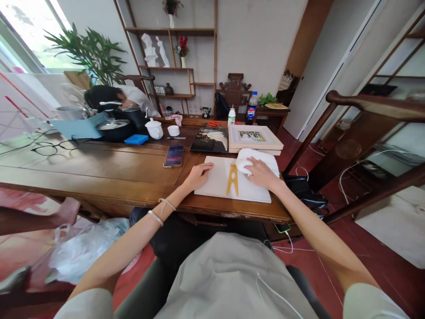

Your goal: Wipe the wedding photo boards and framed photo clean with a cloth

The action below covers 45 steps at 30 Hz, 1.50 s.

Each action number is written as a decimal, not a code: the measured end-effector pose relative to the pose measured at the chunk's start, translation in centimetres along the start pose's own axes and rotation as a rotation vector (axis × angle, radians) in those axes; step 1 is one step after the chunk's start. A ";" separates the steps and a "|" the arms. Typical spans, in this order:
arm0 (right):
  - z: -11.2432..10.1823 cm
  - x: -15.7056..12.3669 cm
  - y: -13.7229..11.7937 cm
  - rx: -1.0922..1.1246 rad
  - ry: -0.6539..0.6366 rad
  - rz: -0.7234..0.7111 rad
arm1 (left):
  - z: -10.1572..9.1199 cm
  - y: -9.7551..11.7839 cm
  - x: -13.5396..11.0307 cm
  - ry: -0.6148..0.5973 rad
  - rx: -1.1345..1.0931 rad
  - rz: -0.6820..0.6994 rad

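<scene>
A flat yellow A-shaped piece (233,180) lay lengthwise away from the person on a white rectangular board (215,184) between the separated hands, nearer the right hand (260,173) clutching a fluffy white cloth (244,157), the left hand's (200,175) grip unclear

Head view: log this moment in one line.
left hand: at left edge of white board | right hand: on bunched white towel | yellow A-shaped piece: on board

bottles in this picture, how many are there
2: a white bottle behind the framed picture, and a cola bottle to the white one's right. Others may be hidden.
</scene>
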State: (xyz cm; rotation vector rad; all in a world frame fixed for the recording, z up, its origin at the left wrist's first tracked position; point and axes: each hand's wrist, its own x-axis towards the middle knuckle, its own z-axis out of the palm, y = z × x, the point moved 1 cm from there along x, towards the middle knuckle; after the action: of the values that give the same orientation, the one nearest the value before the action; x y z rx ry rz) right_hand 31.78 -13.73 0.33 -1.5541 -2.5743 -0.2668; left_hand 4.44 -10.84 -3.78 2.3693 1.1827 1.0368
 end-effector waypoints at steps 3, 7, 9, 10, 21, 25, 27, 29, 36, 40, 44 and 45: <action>-0.9 -2.0 -1.9 -0.003 0.007 -0.050 | 0.1 0.0 0.0 0.007 -0.005 0.000; -3.2 -7.4 -5.1 0.072 -0.039 -0.123 | 0.2 -0.1 0.1 0.012 -0.008 -0.002; -4.4 -10.0 -6.2 0.131 -0.060 -0.181 | 0.3 -0.2 0.1 0.011 -0.004 -0.002; -4.8 -10.9 -6.5 0.156 -0.069 -0.195 | 0.3 -0.2 0.1 0.013 -0.002 -0.001; -2.4 -2.6 -0.4 0.193 -0.144 0.132 | 0.3 -0.1 0.1 0.024 -0.020 -0.006; -1.2 0.2 0.7 0.123 -0.087 0.084 | 0.2 0.1 0.1 0.025 -0.026 -0.012; -1.0 -0.1 0.3 0.083 -0.052 0.027 | 0.2 0.1 0.1 0.025 -0.029 -0.013; -1.2 -1.5 -0.9 0.052 -0.031 -0.034 | 0.2 0.1 0.1 0.027 -0.029 -0.015; -3.9 -9.7 -7.1 0.108 -0.098 -0.077 | 0.4 -0.3 0.1 0.034 -0.007 0.011; -4.2 -10.5 -7.2 0.163 -0.102 -0.096 | 0.3 -0.2 0.1 0.029 -0.014 -0.011; -3.2 -6.8 -3.9 0.198 -0.080 -0.100 | 0.2 -0.1 0.1 0.025 -0.034 -0.018; -2.9 -5.5 -2.9 0.192 -0.079 -0.084 | 0.1 -0.1 0.1 0.022 -0.037 -0.016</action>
State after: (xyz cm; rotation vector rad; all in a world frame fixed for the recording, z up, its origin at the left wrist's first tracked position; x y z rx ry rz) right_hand 31.75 -20.41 1.83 -1.4190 -2.6385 0.0344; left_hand 4.57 -10.69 -3.86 2.3219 1.1784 1.0734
